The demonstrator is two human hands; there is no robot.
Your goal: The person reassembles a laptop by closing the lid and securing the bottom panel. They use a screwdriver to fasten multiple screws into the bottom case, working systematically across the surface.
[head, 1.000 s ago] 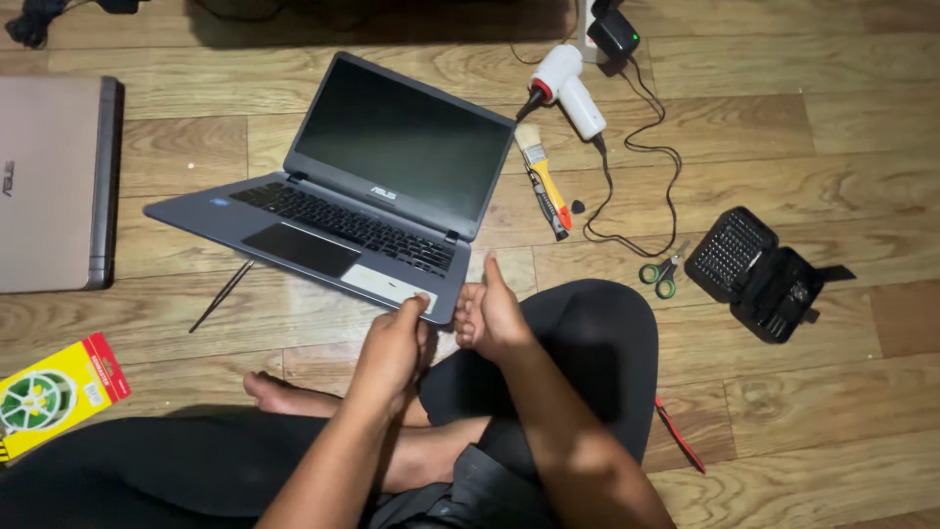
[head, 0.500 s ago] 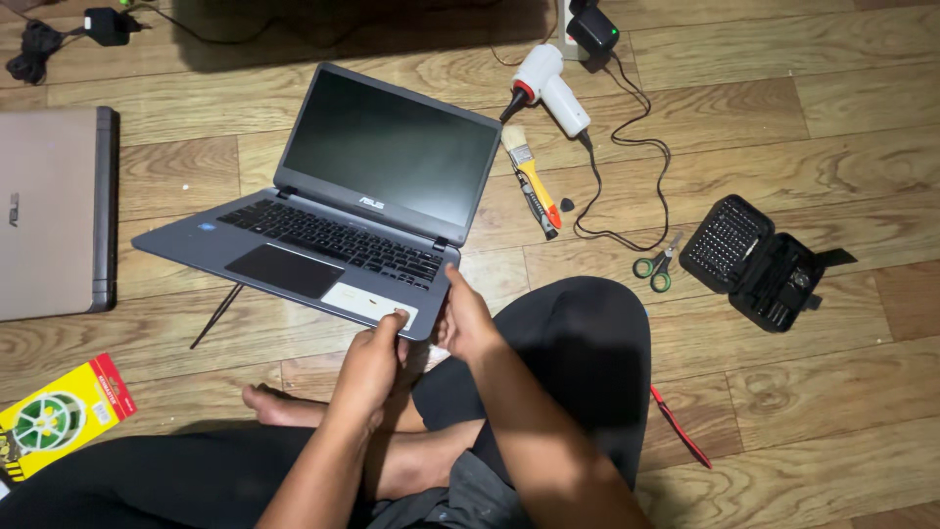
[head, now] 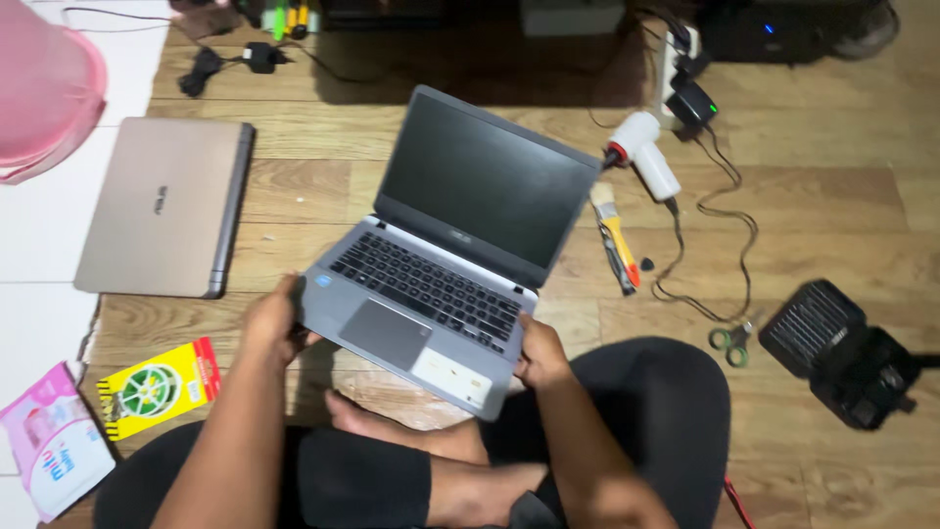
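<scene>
Lifted off the floor now, grey laptop is gripped by left hand and right hand.

The left hand now grips the left edge of the open grey laptop, no longer at its front corner beside the right hand. The laptop now sits lifted off the floor, held from both sides.
</scene>
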